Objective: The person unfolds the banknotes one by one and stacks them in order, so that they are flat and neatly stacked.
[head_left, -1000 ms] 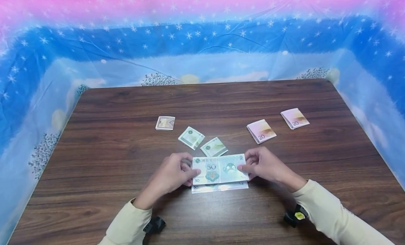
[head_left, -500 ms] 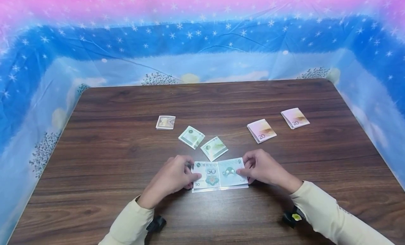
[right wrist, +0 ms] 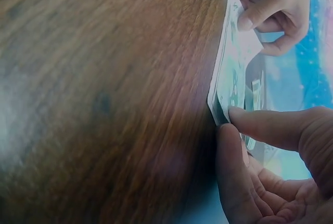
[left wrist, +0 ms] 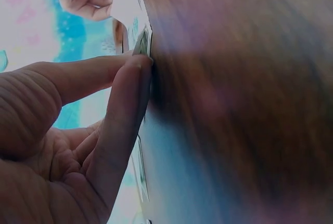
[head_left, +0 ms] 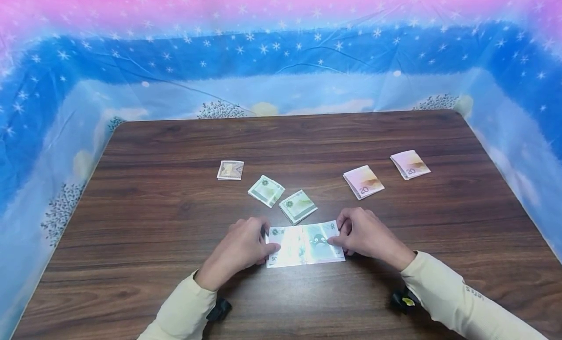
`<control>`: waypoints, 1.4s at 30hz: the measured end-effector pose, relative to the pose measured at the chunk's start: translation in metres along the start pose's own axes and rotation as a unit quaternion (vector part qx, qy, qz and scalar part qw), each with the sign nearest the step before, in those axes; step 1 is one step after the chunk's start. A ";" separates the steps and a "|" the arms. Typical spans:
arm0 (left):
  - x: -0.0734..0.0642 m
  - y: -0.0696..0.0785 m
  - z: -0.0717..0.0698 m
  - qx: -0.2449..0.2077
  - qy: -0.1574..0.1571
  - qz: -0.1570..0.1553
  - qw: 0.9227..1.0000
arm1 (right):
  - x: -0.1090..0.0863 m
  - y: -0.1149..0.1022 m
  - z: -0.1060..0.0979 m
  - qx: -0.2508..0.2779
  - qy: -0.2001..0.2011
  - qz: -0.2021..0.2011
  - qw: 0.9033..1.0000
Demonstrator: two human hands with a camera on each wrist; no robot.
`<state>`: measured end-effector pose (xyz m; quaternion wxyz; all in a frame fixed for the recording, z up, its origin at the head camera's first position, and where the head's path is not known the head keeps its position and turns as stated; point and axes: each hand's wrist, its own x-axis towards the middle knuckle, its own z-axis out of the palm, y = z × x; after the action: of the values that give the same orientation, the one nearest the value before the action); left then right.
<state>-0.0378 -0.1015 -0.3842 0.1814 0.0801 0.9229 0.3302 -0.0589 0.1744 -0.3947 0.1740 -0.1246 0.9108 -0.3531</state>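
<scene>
A green 50 banknote (head_left: 303,243) lies low over the near middle of the table, creased down its centre and bright with glare. My left hand (head_left: 242,250) pinches its left end between thumb and fingers. The opposite end is pinched by my right hand (head_left: 372,240). In the right wrist view, a second layer of paper shows along the near edge of the banknote (right wrist: 234,68), under the top one. Just beyond it lie two folded green banknotes, one at the left (head_left: 266,190) and one closer (head_left: 298,207).
Two folded pink 20 banknotes lie at the right, a nearer one (head_left: 363,182) and a farther one (head_left: 410,164). A small folded brownish banknote (head_left: 230,170) sits back left. The wooden table (head_left: 153,223) is backed by a snowflake-patterned cloth (head_left: 272,52).
Both hands have brought the top 50 banknote down and slightly toward me. It now covers the matching banknote whose lower strip showed before. The folded banknotes have stayed put.
</scene>
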 end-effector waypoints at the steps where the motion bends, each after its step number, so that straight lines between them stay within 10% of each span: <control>1: 0.000 0.000 0.000 0.003 0.003 -0.001 1.000 | 0.000 0.000 0.000 -0.008 0.003 0.000 1.000; 16: 0.000 0.002 -0.001 0.057 0.032 0.000 0.998 | -0.001 -0.002 -0.001 -0.050 0.018 0.005 0.999; 42: 0.001 0.002 -0.012 -0.082 0.040 0.024 0.996 | 0.057 -0.023 -0.005 -0.048 0.043 -0.025 0.998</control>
<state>-0.0436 -0.1072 -0.3746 0.1419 0.0740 0.8969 0.4122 -0.1104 0.1409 -0.3878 0.1198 -0.1404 0.9298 -0.3185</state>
